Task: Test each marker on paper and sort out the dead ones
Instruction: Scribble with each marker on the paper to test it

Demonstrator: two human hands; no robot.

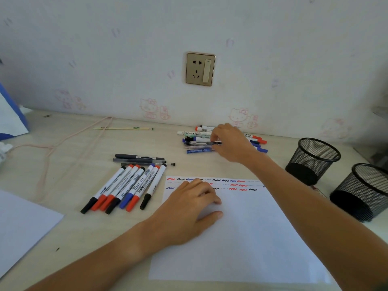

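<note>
Your right hand [231,141] pinching a pen [212,143] mid-pile [201,141] may scatter neighbours; left hand [189,206], fingers loosely bent, pins paper [252,227].

So there's a white sheet of paper [241,238] lying flat on the surface, with rows of little red, black and blue squiggles along its far edge. Left of it sits a neat row of capped whiteboard markers [126,189], caps red, black and blue pointing toward the camera, plus three dark pens [139,160] lying crosswise just behind them. Farther back there's a messy pile of mixed markers [201,139] near the wall.
</note>
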